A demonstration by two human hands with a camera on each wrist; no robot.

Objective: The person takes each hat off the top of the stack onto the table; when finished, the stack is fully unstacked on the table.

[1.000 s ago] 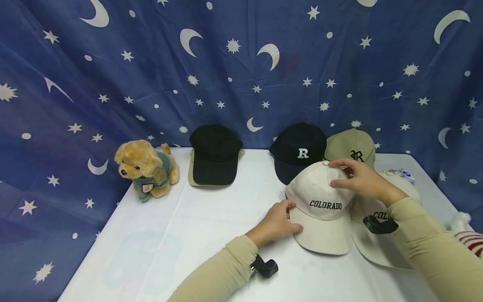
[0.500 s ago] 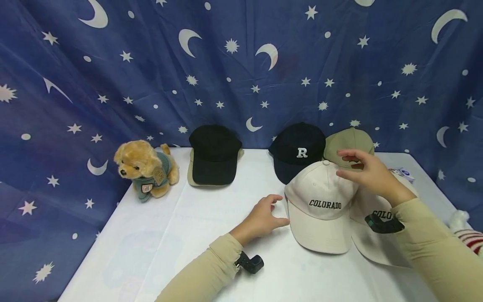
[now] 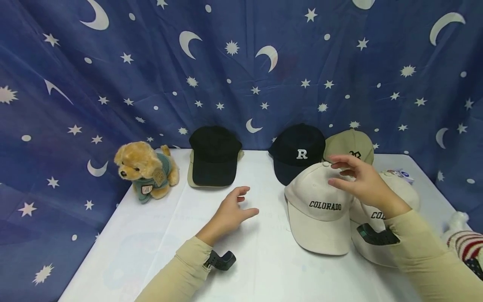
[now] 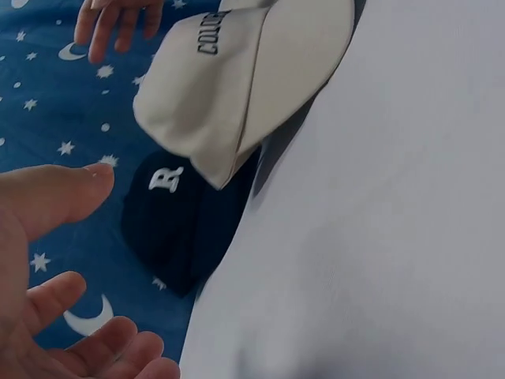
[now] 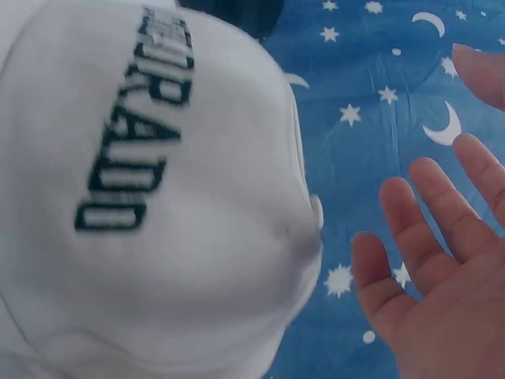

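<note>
A cream COLORADO baseball cap point(image 3: 320, 209) sits on the table, its brim toward me. My right hand point(image 3: 358, 180) hovers by the crown with spread, slightly bent fingers; the right wrist view shows a gap between that hand point(image 5: 442, 260) and the cap point(image 5: 197, 213). To the left, over bare tabletop, my left hand point(image 3: 230, 212) holds nothing, thumb and fingers apart. In the left wrist view this hand point(image 4: 55, 268) is away from the cream cap point(image 4: 221, 79) and the navy R cap point(image 4: 177, 213). A second cream COLORADO cap point(image 3: 400, 193) lies partly hidden behind my right forearm.
At the back stand a navy R cap point(image 3: 299, 147), an olive-tan cap point(image 3: 349, 142) and a black cap point(image 3: 215, 155) stacked over a tan one. A plush dog point(image 3: 139, 163) sits back left. A striped plush toy point(image 3: 468, 245) is at the right edge of the white table point(image 3: 271, 268).
My left hand has let go of the front cream cap's brim and moved left. My right hand has released its crown, lifted off, then come slightly back toward it. The cap stays in place.
</note>
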